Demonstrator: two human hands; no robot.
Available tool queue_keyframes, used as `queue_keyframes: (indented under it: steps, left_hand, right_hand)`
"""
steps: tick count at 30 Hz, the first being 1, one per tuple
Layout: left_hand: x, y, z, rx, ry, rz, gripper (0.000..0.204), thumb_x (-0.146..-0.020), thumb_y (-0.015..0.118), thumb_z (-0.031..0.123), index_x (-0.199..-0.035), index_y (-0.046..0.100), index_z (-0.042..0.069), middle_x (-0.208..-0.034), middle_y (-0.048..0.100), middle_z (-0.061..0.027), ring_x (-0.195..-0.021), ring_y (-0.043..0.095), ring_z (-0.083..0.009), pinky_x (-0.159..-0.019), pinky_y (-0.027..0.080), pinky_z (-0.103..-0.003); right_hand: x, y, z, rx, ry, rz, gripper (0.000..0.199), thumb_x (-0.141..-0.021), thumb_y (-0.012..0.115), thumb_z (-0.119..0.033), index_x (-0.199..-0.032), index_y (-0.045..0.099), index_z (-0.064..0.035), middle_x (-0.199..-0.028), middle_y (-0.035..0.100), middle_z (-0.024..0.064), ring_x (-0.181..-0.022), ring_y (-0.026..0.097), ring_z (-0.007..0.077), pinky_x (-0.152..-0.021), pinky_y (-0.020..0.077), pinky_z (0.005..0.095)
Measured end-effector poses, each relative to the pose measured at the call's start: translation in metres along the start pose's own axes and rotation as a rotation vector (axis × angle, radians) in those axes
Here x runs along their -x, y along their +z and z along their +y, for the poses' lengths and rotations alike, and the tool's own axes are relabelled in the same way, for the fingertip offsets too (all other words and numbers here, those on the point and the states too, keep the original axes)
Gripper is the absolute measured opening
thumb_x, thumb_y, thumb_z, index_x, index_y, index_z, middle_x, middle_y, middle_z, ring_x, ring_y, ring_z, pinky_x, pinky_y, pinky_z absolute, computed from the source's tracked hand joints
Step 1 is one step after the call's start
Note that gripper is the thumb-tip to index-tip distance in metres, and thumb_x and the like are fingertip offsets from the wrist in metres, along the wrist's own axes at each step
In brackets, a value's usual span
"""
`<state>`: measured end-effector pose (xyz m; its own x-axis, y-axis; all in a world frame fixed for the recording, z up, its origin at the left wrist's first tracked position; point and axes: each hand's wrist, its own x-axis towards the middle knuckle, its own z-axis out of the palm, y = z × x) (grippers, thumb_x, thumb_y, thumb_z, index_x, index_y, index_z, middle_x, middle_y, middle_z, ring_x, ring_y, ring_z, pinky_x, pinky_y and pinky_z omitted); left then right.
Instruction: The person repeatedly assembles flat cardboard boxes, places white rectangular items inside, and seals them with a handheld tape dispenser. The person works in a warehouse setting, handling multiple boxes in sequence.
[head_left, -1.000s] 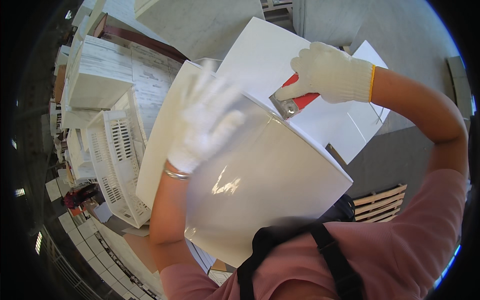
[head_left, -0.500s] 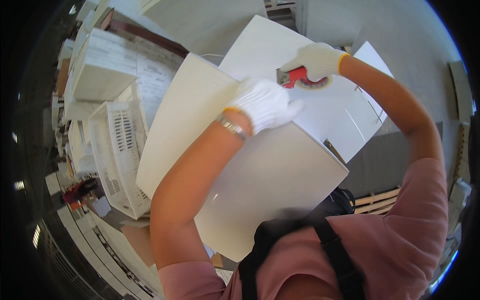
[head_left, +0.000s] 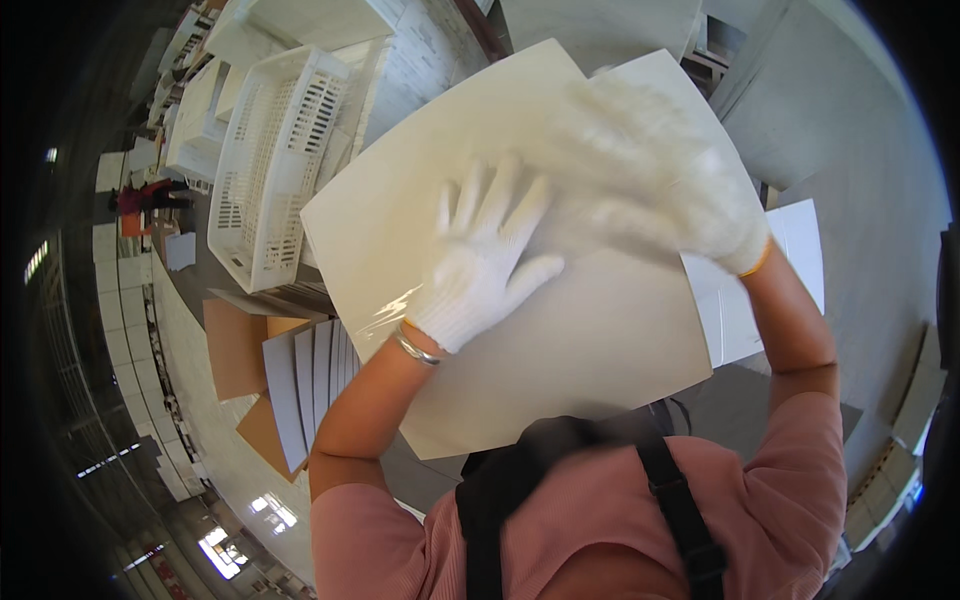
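Two white-gloved hands press on a large cream glossy sheet (head_left: 560,330) lying over other white sheets: the left hand (head_left: 487,262) lies flat with fingers spread wide, seemingly pinning it, while the blurred right hand (head_left: 660,185) rests open-palmed near its far edge. White slotted plastic crates (head_left: 270,170) stand left.

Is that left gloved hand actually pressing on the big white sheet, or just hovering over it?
Touching. In the head view the left hand lies flat on the white sheet, glove fingers spread against its surface with no gap showing.
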<state>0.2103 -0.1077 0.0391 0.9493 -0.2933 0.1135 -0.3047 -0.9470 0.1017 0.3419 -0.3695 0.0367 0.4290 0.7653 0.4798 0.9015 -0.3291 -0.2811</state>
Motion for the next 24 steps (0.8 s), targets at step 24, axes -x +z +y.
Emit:
queue_keyframes:
  steps: [24]
  left_hand:
    - [0.241,0.062,-0.11,1.798,-1.144,0.641,0.083,-0.111,0.033,0.065,-0.167,0.028,0.004,-0.169,0.036,-0.016,-0.147,0.046,-0.0248,-0.116,0.047,-0.036]
  right_hand:
    - [0.004,0.039,-0.021,-2.095,0.605,0.587,0.076,-0.114,0.034,-0.059,-0.17,0.027,-0.0085,-0.175,0.028,0.0129,-0.161,0.027,0.0288,-0.13,0.0257,0.043]
